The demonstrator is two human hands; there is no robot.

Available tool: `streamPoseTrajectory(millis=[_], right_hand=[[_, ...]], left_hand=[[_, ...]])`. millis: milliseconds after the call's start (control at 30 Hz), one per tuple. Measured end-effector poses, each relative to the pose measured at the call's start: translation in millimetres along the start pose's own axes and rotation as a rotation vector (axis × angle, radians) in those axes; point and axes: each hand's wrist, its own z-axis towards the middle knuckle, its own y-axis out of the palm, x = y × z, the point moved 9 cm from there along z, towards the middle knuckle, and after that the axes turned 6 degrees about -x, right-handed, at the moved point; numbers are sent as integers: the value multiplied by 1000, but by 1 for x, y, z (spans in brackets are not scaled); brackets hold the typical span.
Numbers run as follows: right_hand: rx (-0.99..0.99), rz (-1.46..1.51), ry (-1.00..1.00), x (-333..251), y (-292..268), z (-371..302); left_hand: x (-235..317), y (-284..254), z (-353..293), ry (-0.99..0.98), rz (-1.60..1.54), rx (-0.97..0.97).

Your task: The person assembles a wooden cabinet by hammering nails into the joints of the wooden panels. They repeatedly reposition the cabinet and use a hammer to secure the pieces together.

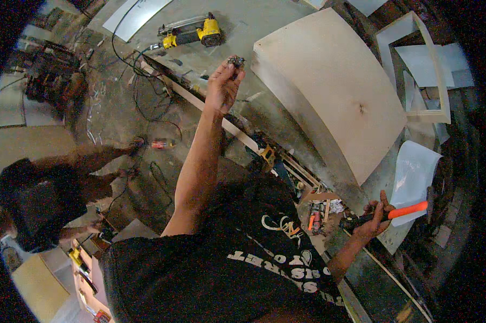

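A person stands over a large pale plywood panel (334,91) lying on a dusty workbench (243,27). Just left of the panel, their left hand (221,86) is raised, fingertips pinched shut on a small dark cluster, probably screws (235,61): light, hard, easy to spill, best held by pinching. Below the panel's lower right corner, the right hand (373,218) is closed around a tool with an orange handle (399,211), rigid and likely grippy. Beyond the panel's left edge lies a yellow power tool (197,33). No containers are clearly visible.
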Motion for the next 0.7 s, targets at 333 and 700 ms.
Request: streamPoseTrajectory(millis=[333, 700], right_hand=[[-572, 16, 27, -64, 272, -12], [-717, 33, -188, -141, 372, -22]], left_hand=[[39, 93, -34, -122, 80, -208], [81, 140, -47, -119, 139, -320]])
